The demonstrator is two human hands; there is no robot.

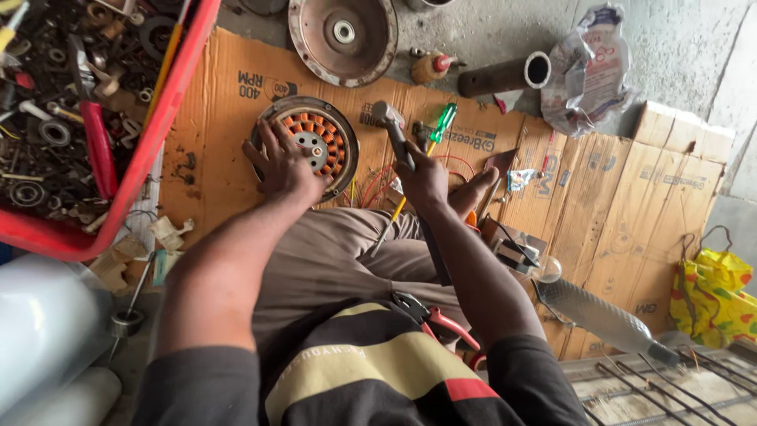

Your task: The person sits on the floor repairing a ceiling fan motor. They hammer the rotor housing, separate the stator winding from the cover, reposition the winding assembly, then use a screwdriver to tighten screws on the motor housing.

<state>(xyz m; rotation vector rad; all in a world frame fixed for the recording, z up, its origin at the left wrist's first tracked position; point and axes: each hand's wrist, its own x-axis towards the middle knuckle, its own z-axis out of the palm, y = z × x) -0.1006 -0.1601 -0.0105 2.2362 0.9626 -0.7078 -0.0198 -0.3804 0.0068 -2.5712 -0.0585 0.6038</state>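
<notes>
From the head camera, I see my left hand (pixel 282 167) spread flat, fingers open, pressing on the edge of a round motor coil (pixel 313 143) with orange copper windings, which lies on flattened cardboard (pixel 229 95) on the floor. My right hand (pixel 423 180) has its grip closed around the handle of a hammer (pixel 392 126), head raised just right of the coil. A green screwdriver (pixel 441 125) lies near the hammer. A red crate (pixel 150 134) of metal parts sits at left; red-handled pliers (pixel 441 319) rest on my lap.
</notes>
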